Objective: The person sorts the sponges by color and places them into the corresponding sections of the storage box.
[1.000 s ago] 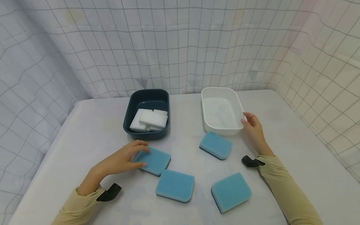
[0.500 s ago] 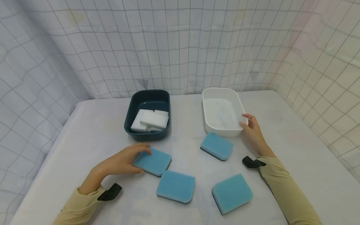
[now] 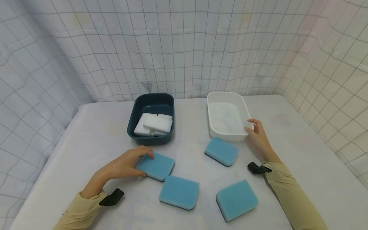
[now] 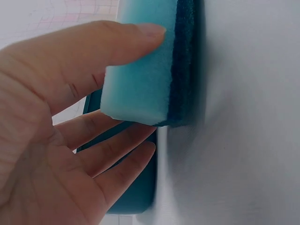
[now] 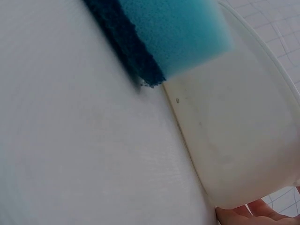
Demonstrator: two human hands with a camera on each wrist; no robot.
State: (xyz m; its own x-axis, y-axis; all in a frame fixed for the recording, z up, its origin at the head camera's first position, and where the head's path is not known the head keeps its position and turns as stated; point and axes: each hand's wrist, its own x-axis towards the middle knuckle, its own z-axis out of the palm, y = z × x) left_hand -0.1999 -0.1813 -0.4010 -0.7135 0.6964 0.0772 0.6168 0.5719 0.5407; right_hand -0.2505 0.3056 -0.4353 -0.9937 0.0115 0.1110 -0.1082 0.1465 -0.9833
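Observation:
My left hand (image 3: 129, 163) holds the left end of a blue sponge (image 3: 158, 166) on the table, thumb along the near side and fingers across the far side. In the left wrist view the thumb lies against that sponge (image 4: 140, 89), whose underside is a dark scouring layer. At the right, my right hand (image 3: 260, 140) pinches the front right corner of a white plastic basin (image 3: 228, 137). The right wrist view shows fingertips (image 5: 262, 215) at the wall of this basin (image 5: 229, 136); the thumb is hidden there.
A dark teal basin (image 3: 150, 140) with several white sponges (image 3: 157, 123) stands at the back left. Three more blue sponges lie about: one before the white basin (image 3: 221, 151), one front centre (image 3: 179, 192), one front right (image 3: 237, 200). Gridded curtains (image 3: 184, 48) enclose the table.
My left thumb has drawn in against the near side of the sponge, and the fingers have settled slightly. The right hand stays at the white basin's corner. The head view has shifted slightly.

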